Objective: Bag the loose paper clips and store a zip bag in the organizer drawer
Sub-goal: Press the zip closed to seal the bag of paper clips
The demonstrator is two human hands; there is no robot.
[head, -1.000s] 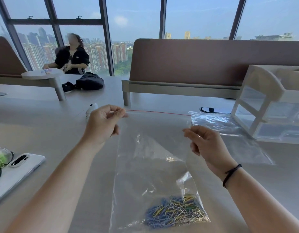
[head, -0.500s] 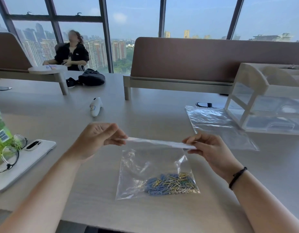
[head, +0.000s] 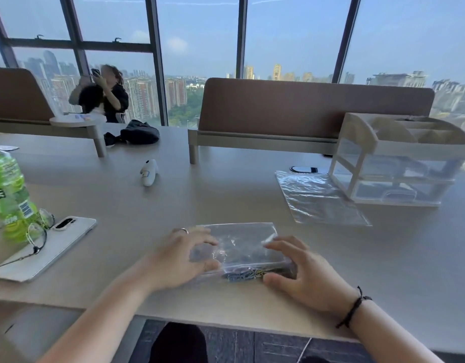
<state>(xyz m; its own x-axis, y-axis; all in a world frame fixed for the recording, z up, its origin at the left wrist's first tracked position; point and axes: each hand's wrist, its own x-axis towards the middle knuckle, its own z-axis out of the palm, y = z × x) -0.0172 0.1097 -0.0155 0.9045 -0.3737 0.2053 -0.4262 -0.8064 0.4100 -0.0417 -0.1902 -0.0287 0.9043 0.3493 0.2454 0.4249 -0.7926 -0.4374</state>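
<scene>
Hands flattening folded zip bag of paper clips on desk, near front edge.
Left hand and right hand both rest on zip bag, fingers spread, loosely curved, gripping nothing (frame blurry). Paper clips bunch at near edge; press air out evenly, keep the fold tight so it fits organizer drawer.

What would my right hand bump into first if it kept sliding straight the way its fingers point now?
The right hand points up and left across the folded zip bag of paper clips, which its fingertips already touch. Past the bag, the left hand looks next in line, though depth is unclear.
</scene>
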